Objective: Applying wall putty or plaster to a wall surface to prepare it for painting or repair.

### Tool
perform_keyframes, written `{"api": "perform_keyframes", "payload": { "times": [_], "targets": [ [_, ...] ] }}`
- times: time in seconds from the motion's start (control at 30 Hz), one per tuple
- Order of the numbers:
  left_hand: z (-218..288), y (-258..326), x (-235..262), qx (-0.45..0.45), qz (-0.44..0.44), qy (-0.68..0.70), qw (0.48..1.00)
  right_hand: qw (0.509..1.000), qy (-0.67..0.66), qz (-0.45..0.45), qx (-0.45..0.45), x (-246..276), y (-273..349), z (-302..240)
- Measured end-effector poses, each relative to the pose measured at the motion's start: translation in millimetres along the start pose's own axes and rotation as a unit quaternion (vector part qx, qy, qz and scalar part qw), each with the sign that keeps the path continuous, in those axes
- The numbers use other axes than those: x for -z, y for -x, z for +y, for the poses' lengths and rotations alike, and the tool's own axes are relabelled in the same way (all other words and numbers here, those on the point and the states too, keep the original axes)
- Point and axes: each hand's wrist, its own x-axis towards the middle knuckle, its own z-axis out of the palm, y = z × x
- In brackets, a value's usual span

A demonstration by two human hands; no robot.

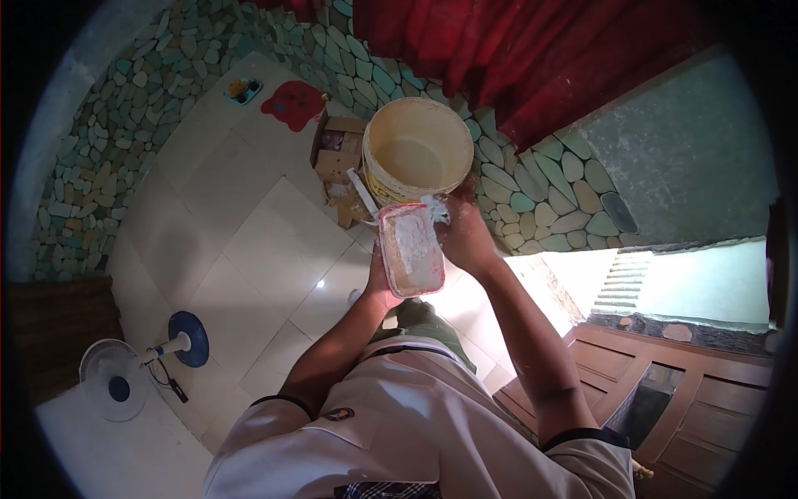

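Note:
In front of me is a rectangular, red-rimmed plastic tub (411, 266), coated inside with whitish paste. My left hand (382, 279) grips its left side and underside. Beyond it stands a large, pale yellow bucket (418, 145) with a smeared rim and inner wall. Close to the bucket's right side is my right hand (463, 233), its fingers dark and blurred. A frayed white piece (436, 209) shows between that hand and the tub's far corner; I cannot make out what it is or whether the hand holds it. Left of the bucket, a white strip-like piece (362, 195) leans at a slant.
An opened cardboard box (337, 162) sits left of the bucket on the tiled floor (241, 241). Farther off are a red mat (295, 105) and a small tray (242, 91). A standing fan (116, 382) is at lower left. Red curtain (524, 58) hangs over the stone-clad wall (549, 195).

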Motion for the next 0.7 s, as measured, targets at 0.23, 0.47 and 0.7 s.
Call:
{"api": "perform_keyframes", "payload": {
  "times": [0.23, 0.47, 0.7],
  "targets": [
    [-1, -1, -6, -0.017, 0.023, -0.006, 1.0, 0.999, -0.005, -0.032, 0.03, -5, 0, 9],
    [1, -13, -15, -0.041, -0.005, -0.009, 0.999, 0.996, -0.011, -0.09, 0.005, -19, -1, 15],
    [-3, -32, -12, -0.022, -0.016, 0.024, 0.999, 0.991, -0.107, -0.076, 0.021, -20, -13, 25]
  ]
}}
